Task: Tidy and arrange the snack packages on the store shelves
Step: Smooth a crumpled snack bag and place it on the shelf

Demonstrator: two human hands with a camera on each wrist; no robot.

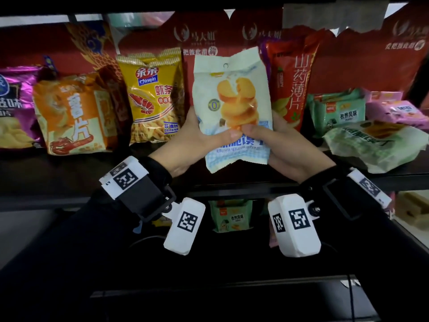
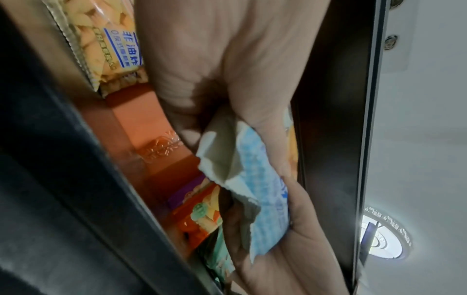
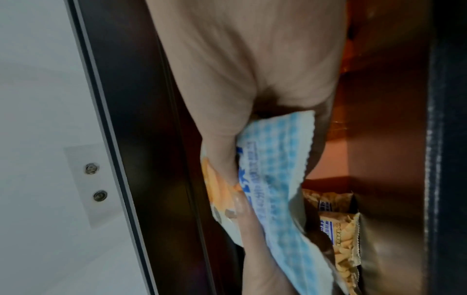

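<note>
Between 2 hands at mid-shelf height, held upright in front of the dark gap in the row: 1 pale biscuit bag, pinched low down by the left hand and the right hand, thumbs pressed on its front and nearly touching, fingers curled round behind. Not yet set down, bottom seam hanging clear above the shelf edge. Judged about midway: left of the grip, already standing in a row, the yellow shrimp-stick bag, the orange chip bag leaning a little, and the purple bag at the far end. Just right of the grip, upright, the red yam-chip bag. Further right, work clearly left: the green packs loosely stacked, the pink packs lying behind, and 1 green-white biscuit bag flat on its back near the edge. Below the grip, 1 more green pack on the lower shelf. Behind everything, red gift bags lining the back. Likely obstacles: a narrow slot between the yellow and red bags, both soft and easy to knock over, plus the shelf above limiting headroom.
</note>
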